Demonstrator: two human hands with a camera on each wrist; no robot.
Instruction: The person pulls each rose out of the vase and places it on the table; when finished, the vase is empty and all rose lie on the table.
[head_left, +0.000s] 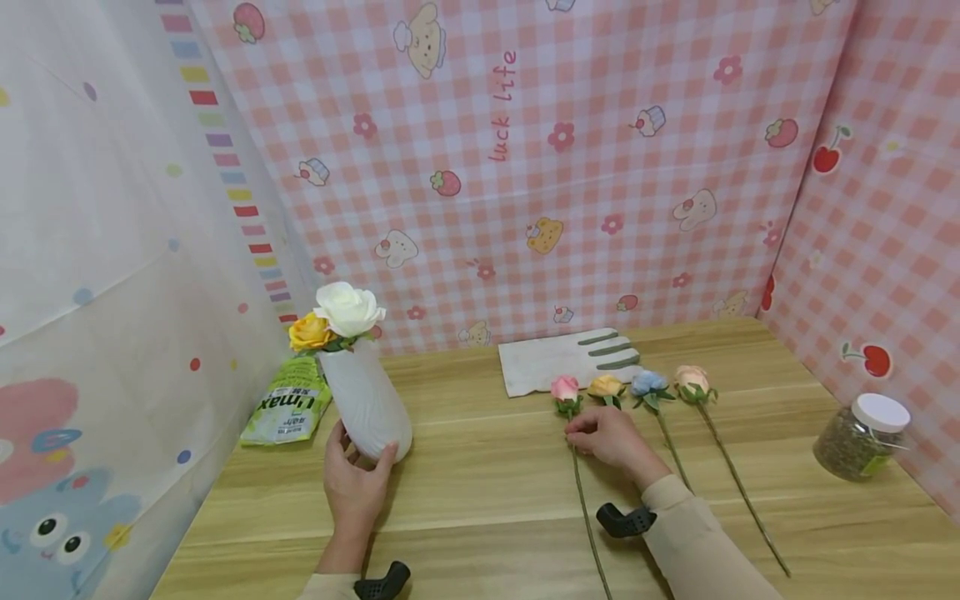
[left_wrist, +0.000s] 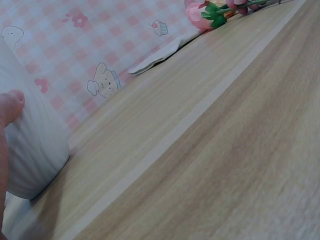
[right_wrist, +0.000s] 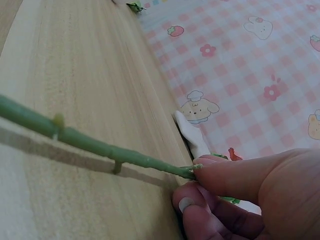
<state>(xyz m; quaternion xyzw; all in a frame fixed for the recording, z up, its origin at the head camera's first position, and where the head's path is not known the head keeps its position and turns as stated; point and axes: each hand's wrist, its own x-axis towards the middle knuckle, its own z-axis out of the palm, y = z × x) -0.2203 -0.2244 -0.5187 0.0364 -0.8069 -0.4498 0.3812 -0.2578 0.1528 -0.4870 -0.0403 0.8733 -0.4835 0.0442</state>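
Note:
At the left, a white ribbed vase (head_left: 367, 400) holds a white rose (head_left: 349, 310) and a yellow rose (head_left: 309, 332). My left hand (head_left: 355, 483) grips the vase low down, thumb on the near side. The left wrist view shows the thumb (left_wrist: 11, 106) against its wall. Right of centre, my right hand (head_left: 611, 439) pinches the stem of a pink rose (head_left: 565, 388) just below its leaves. In the right wrist view the green stem (right_wrist: 90, 142) runs to thumb and fingertips, slightly above its shadow. The bloom is mostly hidden there.
Right of the pink rose lie a yellow-orange rose (head_left: 605, 387), a blue flower (head_left: 648, 383) and a peach rose (head_left: 692, 379). Behind them is a white glove (head_left: 543, 364). A green packet (head_left: 288, 404) lies behind the vase; a lidded jar (head_left: 855, 446) stands far right.

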